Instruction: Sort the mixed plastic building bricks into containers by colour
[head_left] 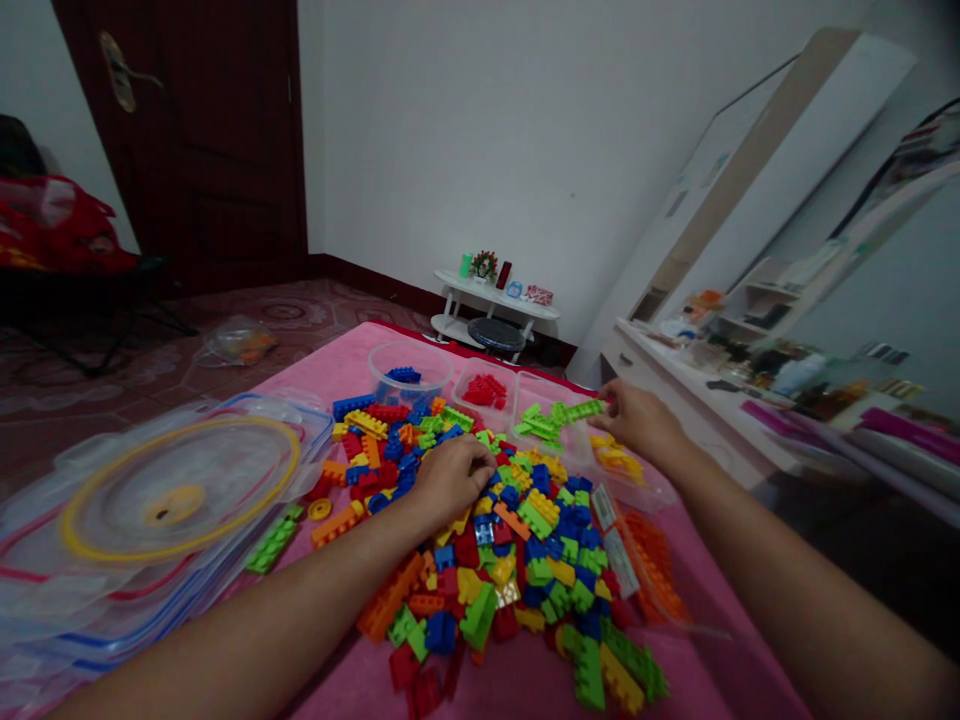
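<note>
A heap of mixed toy building bricks in red, blue, yellow, green and orange covers the middle of the pink cloth. My left hand rests on the heap with its fingers curled together; what they hold, if anything, is hidden. At the far right, my right hand grips the end of a long green building brick. That brick is over a clear box with other green bricks in it. Just below my right hand, yellow bricks lie in another clear container.
A round clear tub with blue bricks and a box of red bricks stand at the back. Orange bricks fill a container at right. Stacked clear lids lie left on the pink cloth.
</note>
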